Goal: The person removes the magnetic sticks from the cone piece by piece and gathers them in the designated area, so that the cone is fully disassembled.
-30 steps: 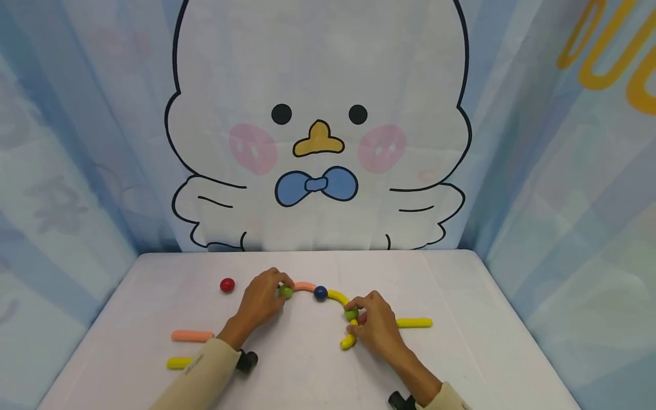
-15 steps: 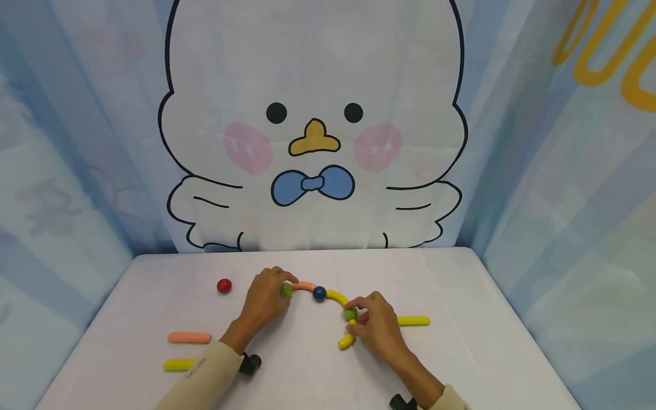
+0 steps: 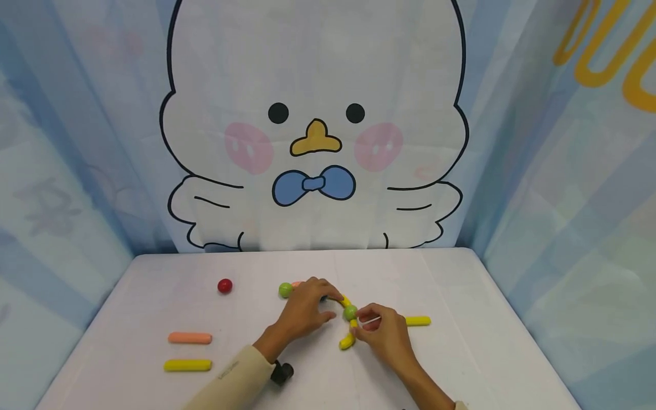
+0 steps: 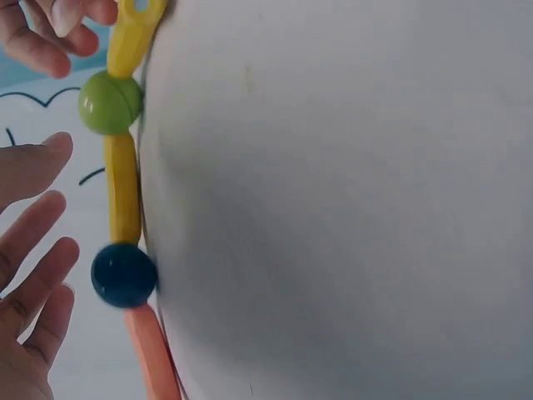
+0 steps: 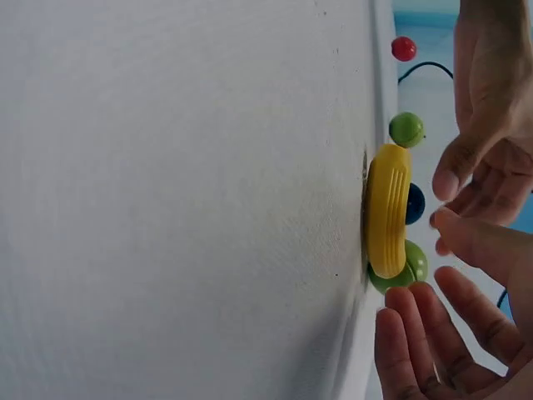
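Now — left hand (image 3: 302, 313), fingers parted, near blue ball (image 4: 124, 276) | right hand (image 3: 388, 337), fingers loose, beside green ball (image 3: 351, 312) between yellow sticks (image 4: 123, 187)

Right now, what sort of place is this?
Likely a curtained booth set up for tabletop play or recording: white table, cartoon-printed backdrop behind it, blue patterned side drapes, toy chain on top. What lies beyond isn't shown.
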{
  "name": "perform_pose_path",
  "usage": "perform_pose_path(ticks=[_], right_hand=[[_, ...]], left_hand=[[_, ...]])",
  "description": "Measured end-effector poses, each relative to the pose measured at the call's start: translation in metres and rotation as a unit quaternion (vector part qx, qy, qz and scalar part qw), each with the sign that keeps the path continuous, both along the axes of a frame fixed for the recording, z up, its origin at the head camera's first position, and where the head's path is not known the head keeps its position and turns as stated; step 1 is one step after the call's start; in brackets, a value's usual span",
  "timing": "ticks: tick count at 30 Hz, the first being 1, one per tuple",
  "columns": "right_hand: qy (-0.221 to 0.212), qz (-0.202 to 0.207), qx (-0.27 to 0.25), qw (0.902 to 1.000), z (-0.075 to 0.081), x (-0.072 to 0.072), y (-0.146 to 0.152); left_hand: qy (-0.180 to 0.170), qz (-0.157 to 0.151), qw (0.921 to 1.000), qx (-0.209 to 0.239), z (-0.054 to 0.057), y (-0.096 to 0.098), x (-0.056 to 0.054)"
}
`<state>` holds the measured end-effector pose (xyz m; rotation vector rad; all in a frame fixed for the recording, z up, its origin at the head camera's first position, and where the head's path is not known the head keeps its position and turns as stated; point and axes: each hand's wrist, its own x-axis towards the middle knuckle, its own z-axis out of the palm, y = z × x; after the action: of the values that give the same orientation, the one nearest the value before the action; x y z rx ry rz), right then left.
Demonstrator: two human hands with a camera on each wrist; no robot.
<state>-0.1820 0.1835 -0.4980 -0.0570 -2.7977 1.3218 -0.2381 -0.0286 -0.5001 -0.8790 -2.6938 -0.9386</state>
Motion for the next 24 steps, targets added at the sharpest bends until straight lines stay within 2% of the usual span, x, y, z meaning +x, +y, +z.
perform_pose_path(ticks=[3, 6, 11, 17, 24], right_hand=[[-0.007, -0.002, -0.006, 1.0000, -0.002, 0.002, 0.000], [-0.005, 0.000, -0.013, 0.9999, -0.005, 0.003, 0.000], [-0.010, 0.000, -0.026, 0.9996, -0.010, 0.001, -0.001], [-0.027, -0.010, -0.017, 0.9994, -0.010, -0.002, -0.004], [-0.036, -0.034, 0.016, 0.9987, -0.011, -0.005, -0.009]], left_hand=[[0.002, -0.022, 0.9997, 0.005, -0.003, 0.009, -0.003], [0.001, -0.030, 0.9996, -0.001, -0.006, 0.016, -0.006], [-0.008, -0.022, 0.9996, -0.017, -0.010, 0.023, -0.011], [0.001, -0.013, 0.9997, -0.021, -0.011, 0.024, -0.013], [-0.008, -0.006, 0.9997, -0.021, -0.010, 0.024, -0.013]])
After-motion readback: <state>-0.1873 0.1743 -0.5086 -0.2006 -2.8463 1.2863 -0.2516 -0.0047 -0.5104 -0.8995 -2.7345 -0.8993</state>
